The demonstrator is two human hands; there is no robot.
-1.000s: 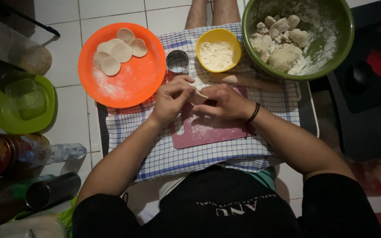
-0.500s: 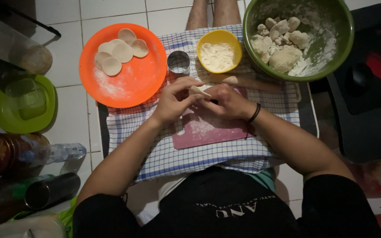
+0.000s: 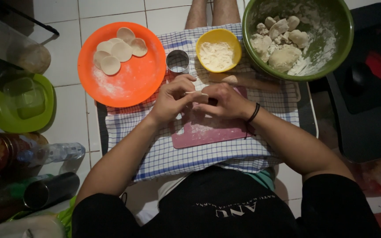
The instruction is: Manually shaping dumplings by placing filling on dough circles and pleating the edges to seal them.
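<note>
Pinching thin dough disc [image 3: 196, 93] barehanded

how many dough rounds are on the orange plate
5. They sit overlapped in a cluster at the upper part of the orange plate: one at the top, one at the right, one in the middle, one left, one lowest. More could lie hidden underneath.
</note>
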